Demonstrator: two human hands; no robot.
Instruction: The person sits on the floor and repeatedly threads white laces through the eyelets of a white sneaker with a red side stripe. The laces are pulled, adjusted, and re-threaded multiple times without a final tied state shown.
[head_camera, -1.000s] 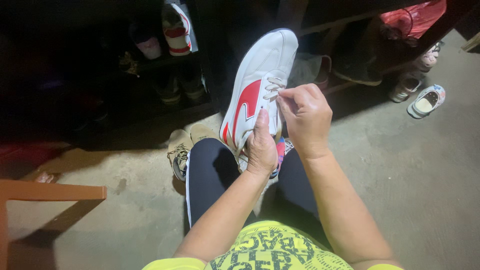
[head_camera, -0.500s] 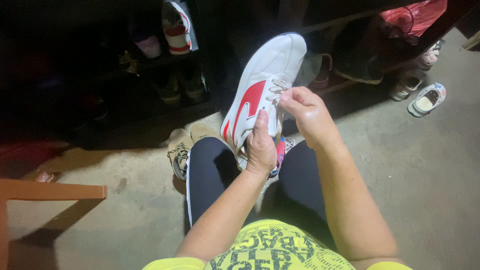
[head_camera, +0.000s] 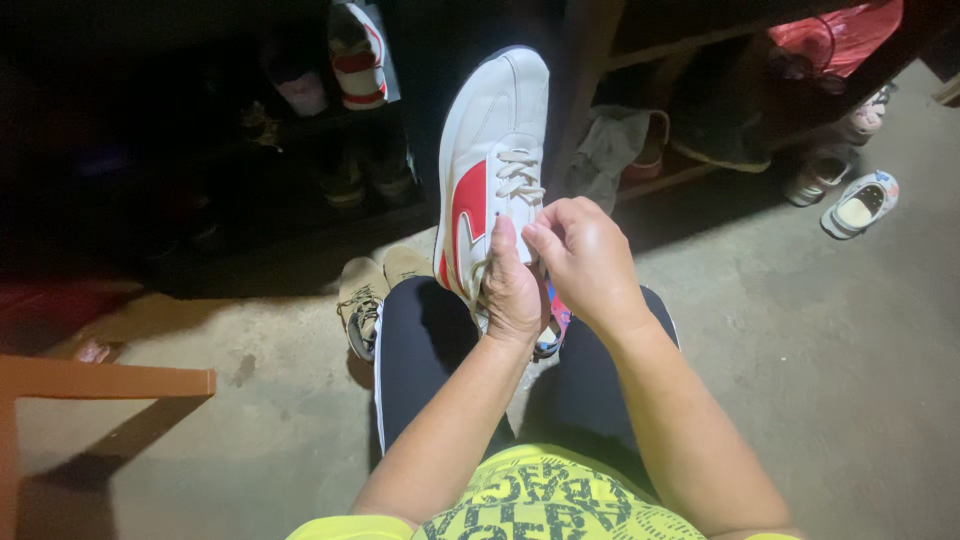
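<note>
Left hand (head_camera: 512, 290) has its grip wrapped around the heel end of the white and red sneaker (head_camera: 490, 170), toe pointing away. Right hand (head_camera: 585, 260) sits just beside it, fingers pinched shut on the lace (head_camera: 520, 180).

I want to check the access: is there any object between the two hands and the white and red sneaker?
Nothing visible. The left hand grips the white and red sneaker directly, and the right hand pinches at its white laces.

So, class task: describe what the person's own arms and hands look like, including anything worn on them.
Both forearms are bare, with no sleeves reaching them. The left hand and right hand wear no gloves, and no rings, watch or bracelets show. Short yellow-green sleeve edges appear only at the frame's bottom.
</note>
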